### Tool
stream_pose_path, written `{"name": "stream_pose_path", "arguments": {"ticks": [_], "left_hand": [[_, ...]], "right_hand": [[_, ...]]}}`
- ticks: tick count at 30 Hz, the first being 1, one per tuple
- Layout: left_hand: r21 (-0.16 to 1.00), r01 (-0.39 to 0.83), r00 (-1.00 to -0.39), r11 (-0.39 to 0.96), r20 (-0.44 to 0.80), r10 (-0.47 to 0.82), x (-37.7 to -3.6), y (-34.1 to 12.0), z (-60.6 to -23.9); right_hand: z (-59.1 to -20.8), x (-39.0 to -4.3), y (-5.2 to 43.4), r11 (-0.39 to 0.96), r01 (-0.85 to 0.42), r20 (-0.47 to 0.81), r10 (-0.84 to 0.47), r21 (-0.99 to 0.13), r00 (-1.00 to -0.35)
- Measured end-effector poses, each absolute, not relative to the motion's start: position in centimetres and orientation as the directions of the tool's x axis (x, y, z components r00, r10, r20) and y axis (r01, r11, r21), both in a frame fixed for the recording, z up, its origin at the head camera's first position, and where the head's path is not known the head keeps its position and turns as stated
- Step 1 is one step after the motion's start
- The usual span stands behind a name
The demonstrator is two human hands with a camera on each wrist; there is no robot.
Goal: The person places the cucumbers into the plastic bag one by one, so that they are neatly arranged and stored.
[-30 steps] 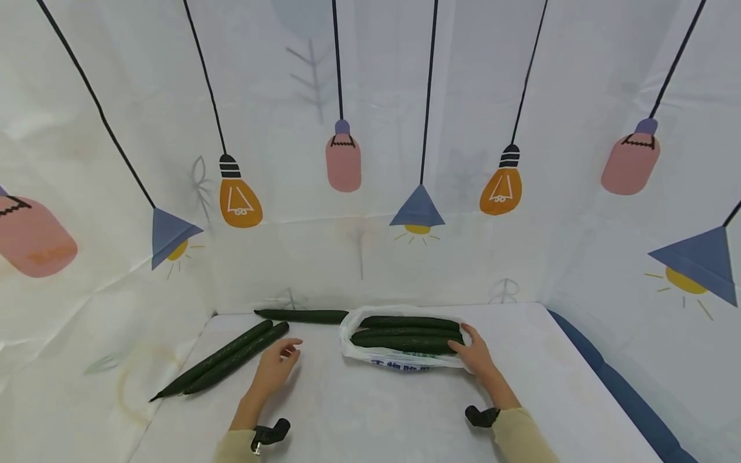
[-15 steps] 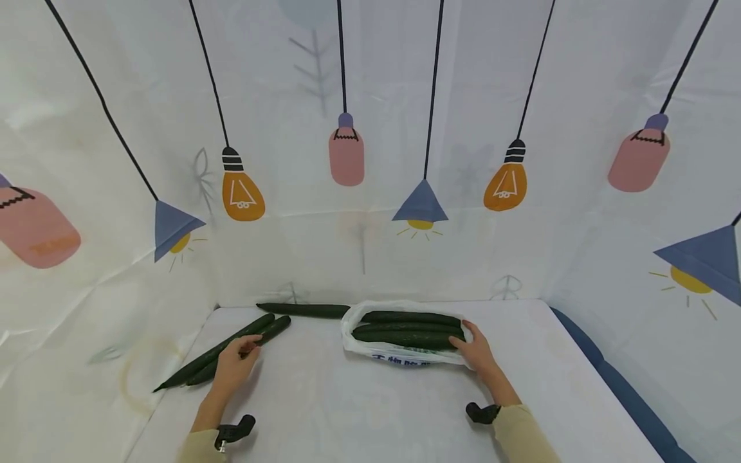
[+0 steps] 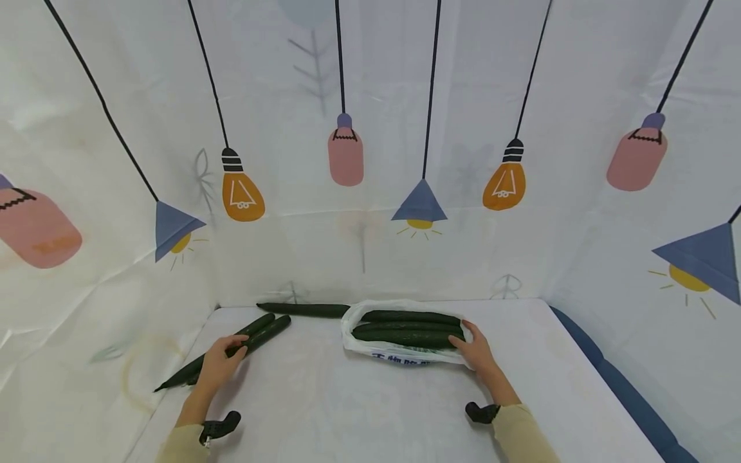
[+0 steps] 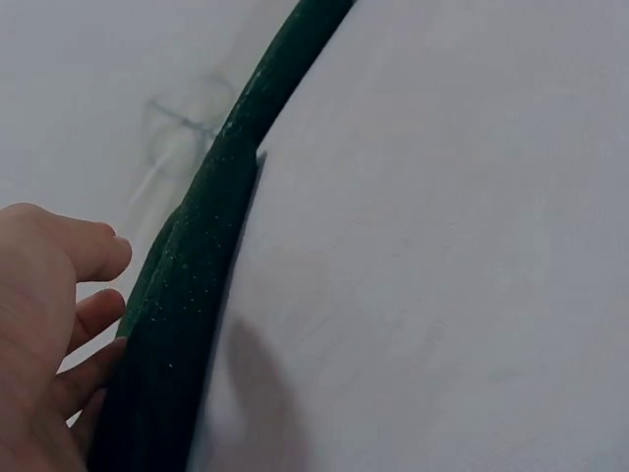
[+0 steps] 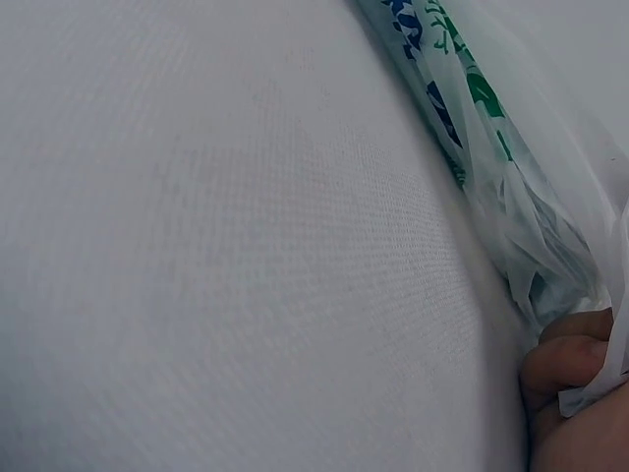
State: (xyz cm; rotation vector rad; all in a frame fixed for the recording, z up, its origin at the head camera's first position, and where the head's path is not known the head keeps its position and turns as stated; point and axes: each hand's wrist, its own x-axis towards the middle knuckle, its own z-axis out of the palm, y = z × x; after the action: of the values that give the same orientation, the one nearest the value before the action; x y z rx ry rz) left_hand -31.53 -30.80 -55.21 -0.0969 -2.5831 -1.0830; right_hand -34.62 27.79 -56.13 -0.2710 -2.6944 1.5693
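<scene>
The left hand (image 3: pixel 217 365) is settling onto the nearer of the pair of loose cucumbers (image 3: pixel 231 350) at the left of the white surface (image 3: pixel 347 411) — a second ago it was hovering with spread fingers mid-surface, clear of them, and half a second ago it was just arriving over them. In the left wrist view the fingers (image 4: pixel 93 324) are lying against the dark, bumpy skin of the cucumber (image 4: pixel 187 324), curling onto its side rather than closing fully round it; the grip is touching and beginning to wrap, not yet lifting. The pair is lying diagonally, tips toward the near left edge, on the cloth.

The right hand (image 3: pixel 477 352) is staying where it was through all three moments, at the right end of the plastic bag (image 3: pixel 399 354). The right wrist view is showing fingertips (image 5: pixel 565 359) pinching a fold of the thin printed plastic (image 5: pixel 511 206), so that grip is clamped on the bag's edge, holding its mouth.

Inside the bag three cucumbers (image 3: pixel 408 328) are lying lengthwise, side by side. Farther back, one more cucumber (image 3: pixel 303 310) is lying alone along the rear edge, just left of the bag. Judging by this, the left hand is taking up the next loose cucumber while the right is keeping the bag ready.
</scene>
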Motion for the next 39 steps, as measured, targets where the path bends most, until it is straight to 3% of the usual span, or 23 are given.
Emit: {"name": "stream_pose_path", "arguments": {"ticks": [6, 14, 23, 39], "left_hand": [[0.638, 0.180, -0.942, 0.749, 0.330, -0.054, -31.5, -30.5, -55.6], [0.486, 0.144, -0.951, 0.862, 0.308, -0.014, -31.8, -30.5, -56.3], [0.458, 0.178, -0.977, 0.871, 0.191, 0.099, -31.8, -30.5, -56.5], [0.527, 0.288, -0.955, 0.800, 0.220, 0.199, -32.0, -30.0, -56.4]], "right_hand": [[-56.3, -34.7, 27.9, 0.484, 0.145, -0.080, 0.153, -0.863, -0.985], [-55.9, -34.9, 28.0, 0.498, 0.090, -0.046, 0.100, -0.863, -0.994], [-55.5, -34.8, 28.3, 0.472, 0.072, -0.057, 0.046, -0.879, -0.997], [-56.1, -35.1, 28.6, 0.522, 0.071, -0.060, 0.038, -0.850, -0.997]]}}
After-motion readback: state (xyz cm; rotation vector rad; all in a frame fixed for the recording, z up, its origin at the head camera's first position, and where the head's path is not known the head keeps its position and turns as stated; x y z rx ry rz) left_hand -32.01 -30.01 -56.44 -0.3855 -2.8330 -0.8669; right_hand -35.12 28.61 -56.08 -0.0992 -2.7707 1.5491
